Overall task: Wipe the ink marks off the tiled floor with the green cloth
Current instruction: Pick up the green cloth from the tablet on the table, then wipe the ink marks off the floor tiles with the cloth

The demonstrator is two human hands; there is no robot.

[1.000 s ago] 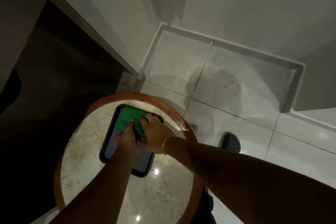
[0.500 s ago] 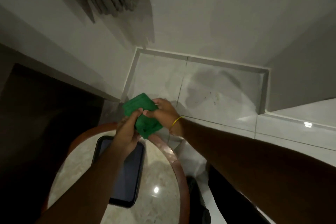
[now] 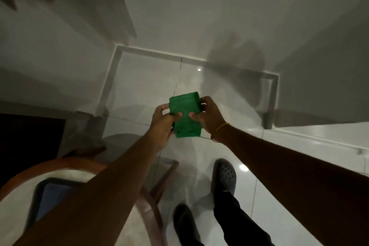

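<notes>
A folded green cloth (image 3: 186, 115) is held up in the air over the pale tiled floor (image 3: 143, 86), in the corner of the room. My left hand (image 3: 162, 122) grips its left edge and my right hand (image 3: 206, 115) grips its right edge, thumbs on top. A yellow band circles my right wrist. The frame is blurred and I cannot make out ink marks on the tiles; the hands and cloth cover part of the floor.
A round table with a wooden rim (image 3: 60, 163) stands at the lower left, a dark tablet (image 3: 52, 193) lying on it under my left forearm. My feet in dark clogs (image 3: 224, 175) stand on the tiles. White walls and a skirting (image 3: 179, 57) close the corner.
Both hands lifted the green cloth off the tablet and carried it right, away from the table and out over the floor. The view swung toward the corner and my feet came into sight.
</notes>
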